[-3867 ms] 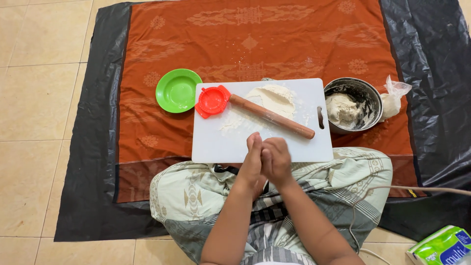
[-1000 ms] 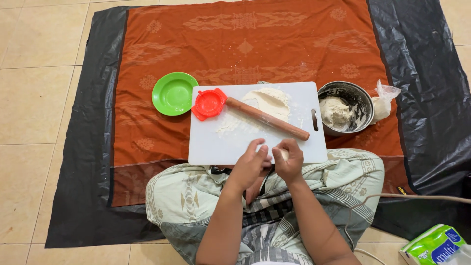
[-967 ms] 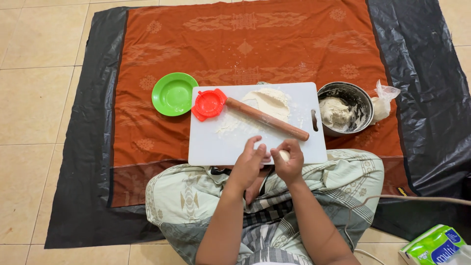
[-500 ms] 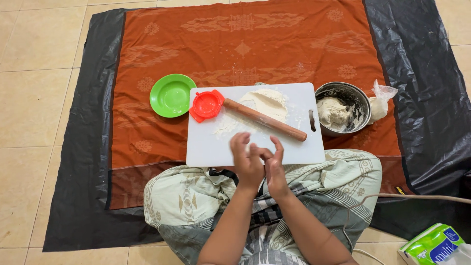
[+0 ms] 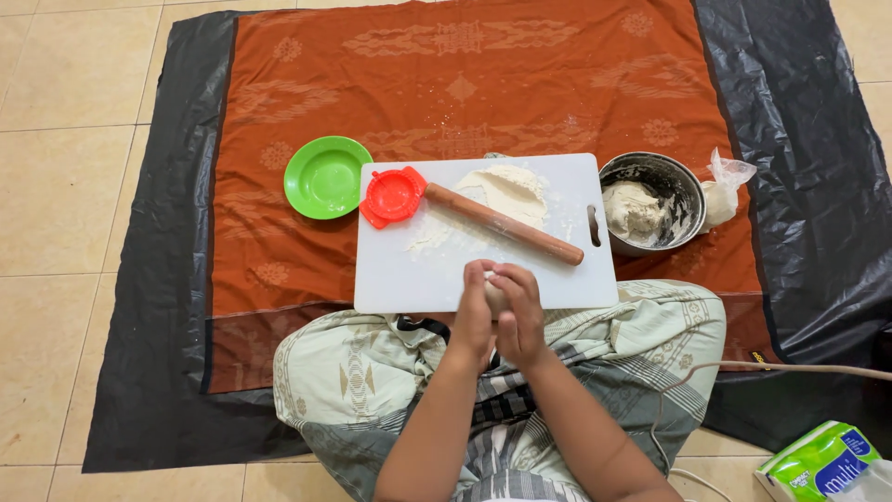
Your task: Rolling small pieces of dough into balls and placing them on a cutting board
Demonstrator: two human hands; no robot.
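Head view: your left hand (image 5: 472,311) and right hand (image 5: 522,311) are cupped together around the dough ball (image 5: 494,296), just above the white board's (image 5: 409,279) near edge; loosen your palms and it could drop into your lap.

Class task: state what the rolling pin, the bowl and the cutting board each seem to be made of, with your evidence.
Rolling pin: probably wood, brown and matte. Bowl: likely steel, grey and shiny. Cutting board: seemingly plastic, smooth, white, with a moulded handle slot.
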